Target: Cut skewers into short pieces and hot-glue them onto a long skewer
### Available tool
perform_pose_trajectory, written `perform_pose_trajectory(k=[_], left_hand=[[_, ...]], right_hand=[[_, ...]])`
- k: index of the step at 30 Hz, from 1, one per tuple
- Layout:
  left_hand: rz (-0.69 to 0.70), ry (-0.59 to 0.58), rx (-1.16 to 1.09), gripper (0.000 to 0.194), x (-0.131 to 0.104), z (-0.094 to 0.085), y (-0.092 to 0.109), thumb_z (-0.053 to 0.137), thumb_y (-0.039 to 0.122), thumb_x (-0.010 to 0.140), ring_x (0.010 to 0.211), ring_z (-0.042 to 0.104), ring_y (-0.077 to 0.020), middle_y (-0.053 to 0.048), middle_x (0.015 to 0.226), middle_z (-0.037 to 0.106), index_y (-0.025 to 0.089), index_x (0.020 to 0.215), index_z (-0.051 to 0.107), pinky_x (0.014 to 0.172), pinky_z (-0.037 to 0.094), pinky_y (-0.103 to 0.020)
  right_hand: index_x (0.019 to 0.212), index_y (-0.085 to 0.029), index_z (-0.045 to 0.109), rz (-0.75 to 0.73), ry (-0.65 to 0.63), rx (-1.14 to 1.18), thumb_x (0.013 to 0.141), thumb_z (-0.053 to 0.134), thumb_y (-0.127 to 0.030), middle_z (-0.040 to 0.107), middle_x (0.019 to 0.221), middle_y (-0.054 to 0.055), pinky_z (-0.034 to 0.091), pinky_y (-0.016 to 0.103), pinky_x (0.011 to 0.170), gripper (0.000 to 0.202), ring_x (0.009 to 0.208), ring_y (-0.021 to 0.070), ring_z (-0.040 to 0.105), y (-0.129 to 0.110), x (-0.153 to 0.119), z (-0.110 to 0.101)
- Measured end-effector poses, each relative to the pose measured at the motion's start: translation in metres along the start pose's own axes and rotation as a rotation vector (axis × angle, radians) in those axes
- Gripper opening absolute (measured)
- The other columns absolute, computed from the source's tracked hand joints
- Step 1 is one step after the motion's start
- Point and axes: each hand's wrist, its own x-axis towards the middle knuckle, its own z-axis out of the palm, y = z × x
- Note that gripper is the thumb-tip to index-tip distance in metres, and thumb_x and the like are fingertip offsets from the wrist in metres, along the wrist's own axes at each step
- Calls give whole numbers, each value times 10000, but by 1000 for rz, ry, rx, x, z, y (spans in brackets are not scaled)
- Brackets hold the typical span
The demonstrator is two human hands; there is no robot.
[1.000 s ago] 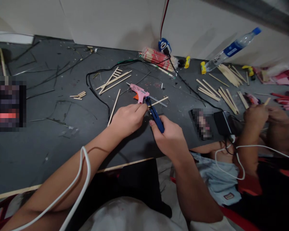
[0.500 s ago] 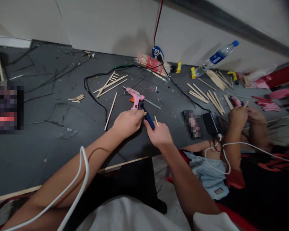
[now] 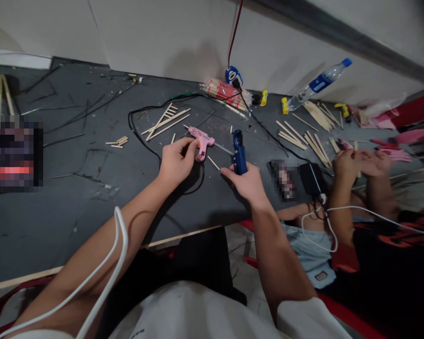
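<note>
My left hand [image 3: 178, 160] is closed, thumb against fingers, just left of a pink glue gun [image 3: 202, 141] on the dark table. What the fingertips pinch, if anything, is too small to make out. A clear glue stick [image 3: 223, 149] juts from the back of the gun. In my right hand [image 3: 249, 183] is a blue hand tool [image 3: 239, 153], held upright; its exact kind is unclear. A short wooden stick [image 3: 214, 163] slants near my right thumb; whether the thumb touches it I cannot tell. Left of the gun, one wooden stick [image 3: 173, 138] is mostly hidden by my left hand.
A ladder-like frame of sticks [image 3: 167, 121] and several short pieces [image 3: 118, 141] lie to the left. Behind are a black cord [image 3: 131, 120] and bagged sticks [image 3: 221, 89]. Rightward: loose sticks [image 3: 316, 148], a phone [image 3: 283, 180], a bottle [image 3: 320, 84] and another person's hands [image 3: 362, 165].
My hands have moved apart: the left went left beside the glue gun, the right moved right with the blue tool, which is now raised. The other person's hands have shifted slightly.
</note>
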Motion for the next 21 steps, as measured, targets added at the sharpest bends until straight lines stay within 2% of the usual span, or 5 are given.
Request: perform_pose_trajectory(k=[3, 9, 12, 16, 21], left_hand=[[-53, -16, -75, 295, 0, 2, -2, 614, 409, 1015, 603, 561, -103, -10, 690, 676, 172, 946, 773, 574, 403, -236], [-216, -49, -323, 270, 6, 0, 3, 682, 427, 972, 449, 488, -69, 35, 580, 586, 173, 910, 748, 438, 352, -216], [-439, -122, -614, 257, 10, -3, 10, 731, 418, 926, 401, 460, -60, 38, 590, 597, 170, 863, 715, 361, 308, -211], [-622, -173, -882, 207, 14, -10, 14, 741, 352, 915, 461, 560, -56, -9, 722, 721, 153, 867, 710, 372, 381, -173], [-744, -277, -918, 234, 15, -14, 12, 725, 369, 952, 548, 681, -72, -106, 988, 832, 136, 964, 731, 398, 450, -145]], right_hand=[[874, -209, 693, 17, -65, -65, 651, 907, -541, 665, 735, 2, 466, 290, 579, 454, 607, 149, 588, -2, 21, 9], [773, -211, 673, 33, -208, -103, 800, 799, -507, 548, 547, -31, 377, 267, 436, 323, 462, 133, 515, -6, 29, 8], [823, -211, 644, 16, -178, 142, 849, 765, -523, 604, 605, -30, 398, 274, 395, 335, 407, 109, 481, -13, 29, -3], [883, -213, 687, -182, -116, 460, 780, 870, -407, 705, 774, -2, 441, 268, 442, 285, 451, 81, 502, -44, 48, -12], [890, -236, 704, -290, -352, 715, 753, 903, -421, 519, 645, -63, 507, 302, 535, 304, 497, 95, 495, -82, 75, -2]])
